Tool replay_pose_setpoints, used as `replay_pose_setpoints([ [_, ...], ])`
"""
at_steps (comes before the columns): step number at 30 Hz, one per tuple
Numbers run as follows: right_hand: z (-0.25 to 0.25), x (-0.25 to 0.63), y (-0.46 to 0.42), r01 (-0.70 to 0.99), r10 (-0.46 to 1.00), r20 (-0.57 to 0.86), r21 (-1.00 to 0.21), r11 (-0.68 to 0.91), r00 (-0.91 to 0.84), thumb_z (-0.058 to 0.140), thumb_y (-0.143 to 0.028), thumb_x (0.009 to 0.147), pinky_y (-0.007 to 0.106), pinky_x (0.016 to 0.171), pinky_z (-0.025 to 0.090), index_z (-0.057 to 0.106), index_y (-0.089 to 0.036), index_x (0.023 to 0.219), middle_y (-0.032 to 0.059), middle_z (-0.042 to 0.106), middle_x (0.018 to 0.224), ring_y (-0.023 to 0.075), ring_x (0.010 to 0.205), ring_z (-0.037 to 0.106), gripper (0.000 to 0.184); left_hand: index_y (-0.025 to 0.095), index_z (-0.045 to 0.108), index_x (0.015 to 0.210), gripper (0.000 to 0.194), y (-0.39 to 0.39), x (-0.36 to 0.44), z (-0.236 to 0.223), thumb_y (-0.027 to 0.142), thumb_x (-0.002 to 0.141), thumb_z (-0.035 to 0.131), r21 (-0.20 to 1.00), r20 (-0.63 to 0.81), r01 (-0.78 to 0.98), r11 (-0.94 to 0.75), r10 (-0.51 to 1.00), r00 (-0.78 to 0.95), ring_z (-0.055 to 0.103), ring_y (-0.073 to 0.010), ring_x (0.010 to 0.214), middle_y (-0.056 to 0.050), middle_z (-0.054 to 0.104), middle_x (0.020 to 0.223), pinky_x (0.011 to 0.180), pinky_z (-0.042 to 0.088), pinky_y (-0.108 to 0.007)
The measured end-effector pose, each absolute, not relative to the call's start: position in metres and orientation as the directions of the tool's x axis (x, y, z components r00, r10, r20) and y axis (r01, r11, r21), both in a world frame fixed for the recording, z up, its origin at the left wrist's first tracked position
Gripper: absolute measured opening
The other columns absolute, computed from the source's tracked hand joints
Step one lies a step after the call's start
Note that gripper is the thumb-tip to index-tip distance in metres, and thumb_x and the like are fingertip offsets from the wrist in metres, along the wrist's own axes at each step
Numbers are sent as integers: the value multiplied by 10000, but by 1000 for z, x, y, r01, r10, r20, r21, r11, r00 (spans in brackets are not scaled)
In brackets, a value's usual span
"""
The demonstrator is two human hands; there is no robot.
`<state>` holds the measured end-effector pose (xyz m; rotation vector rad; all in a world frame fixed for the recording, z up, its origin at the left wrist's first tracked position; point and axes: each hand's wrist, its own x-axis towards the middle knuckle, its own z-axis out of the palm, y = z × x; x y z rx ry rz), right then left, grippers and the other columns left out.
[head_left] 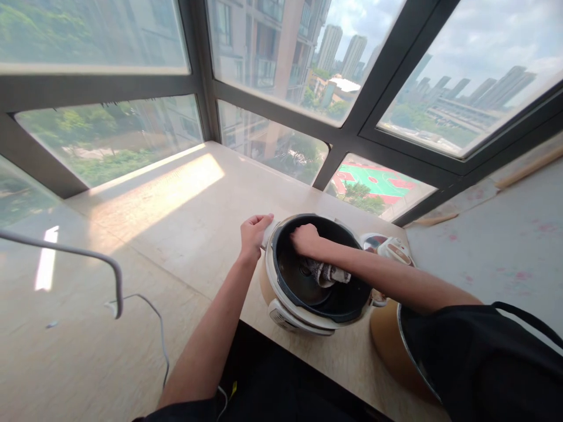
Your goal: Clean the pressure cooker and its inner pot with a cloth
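Observation:
A round cooker lid (281, 310), white-rimmed with a dark inner face, lies tilted on the beige windowsill counter (176, 223). My left hand (254, 233) is closed on the lid's left rim. My right hand (304, 238) is closed inside the lid, holding a grey striped cloth (328, 273) against the dark inner surface. The cooker's gold body (389, 346) stands just right of the lid, partly hidden by my right arm and black sleeve.
Large dark-framed windows (347, 132) wrap the corner behind the counter. A grey metal bar (88, 258) and a thin white cable (160, 328) cross the lower left. A pale wall (505, 234) rises at right.

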<state>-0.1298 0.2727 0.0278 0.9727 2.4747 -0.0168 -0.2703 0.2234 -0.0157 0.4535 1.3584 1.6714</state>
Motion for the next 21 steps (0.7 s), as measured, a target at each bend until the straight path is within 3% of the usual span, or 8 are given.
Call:
replay_pose_setpoints([
  [7, 21, -136, 251, 428, 419, -433, 81, 900, -799, 492, -93, 940, 357, 780, 505, 793, -112, 1021, 184, 770, 1082, 274, 933, 717, 313, 140, 654, 620, 297, 224, -268, -12, 343, 585, 867, 895, -264, -446, 1, 808, -527, 461, -91, 520, 13, 576, 559, 502, 357, -236],
  [15, 17, -112, 232, -20, 2, -398, 53, 998, -917, 501, -136, 943, 356, 661, 423, 777, -133, 908, 148, 761, 945, 244, 786, 671, 278, 145, 640, 601, 313, 224, -267, -12, 351, 551, 870, 887, -260, -461, -20, 804, -535, 447, -81, 495, 19, 568, 546, 478, 329, -229],
  [21, 23, -80, 223, -119, -147, -322, -103, 987, -935, 590, -189, 879, 347, 656, 393, 768, -188, 939, 107, 757, 1005, 227, 776, 648, 188, 141, 646, 601, 322, 223, -267, -12, 351, 554, 886, 885, -279, -466, 5, 805, -523, 450, -82, 494, 16, 570, 544, 479, 323, -232],
])
